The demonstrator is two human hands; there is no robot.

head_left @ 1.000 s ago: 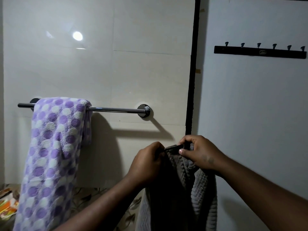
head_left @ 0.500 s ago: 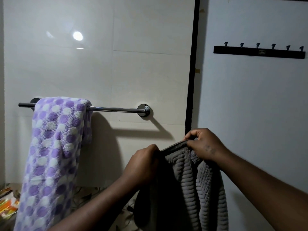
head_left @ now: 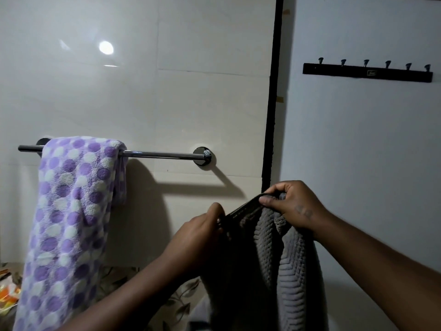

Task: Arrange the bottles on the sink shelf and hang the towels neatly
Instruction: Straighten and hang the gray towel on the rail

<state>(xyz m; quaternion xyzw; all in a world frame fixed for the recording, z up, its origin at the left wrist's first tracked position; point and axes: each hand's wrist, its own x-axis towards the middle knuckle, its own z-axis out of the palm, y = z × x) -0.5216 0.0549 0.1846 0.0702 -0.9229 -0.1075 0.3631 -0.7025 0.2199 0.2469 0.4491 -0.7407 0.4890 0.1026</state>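
A grey ribbed towel (head_left: 269,263) hangs down from both my hands, below and to the right of the towel bar. My left hand (head_left: 198,237) pinches its top edge at the left. My right hand (head_left: 293,206) grips the same edge a little higher at the right, so the hem stretches taut between them. A purple-and-white dotted towel (head_left: 71,223) is draped over the left half of the chrome towel bar (head_left: 162,155). The bar's right half is bare. No bottles or sink shelf are in view.
A black hook rail (head_left: 367,72) with several hooks sits high on the white wall at the right. A black vertical strip (head_left: 272,115) divides the tiled wall from that wall. Floral-patterned tiles (head_left: 176,304) run low behind my arms. Orange packaging (head_left: 7,295) lies at the far left.
My hands have drawn apart along the grey towel's top edge, stretching it out. My right hand rose slightly and the towel spread wider beneath.
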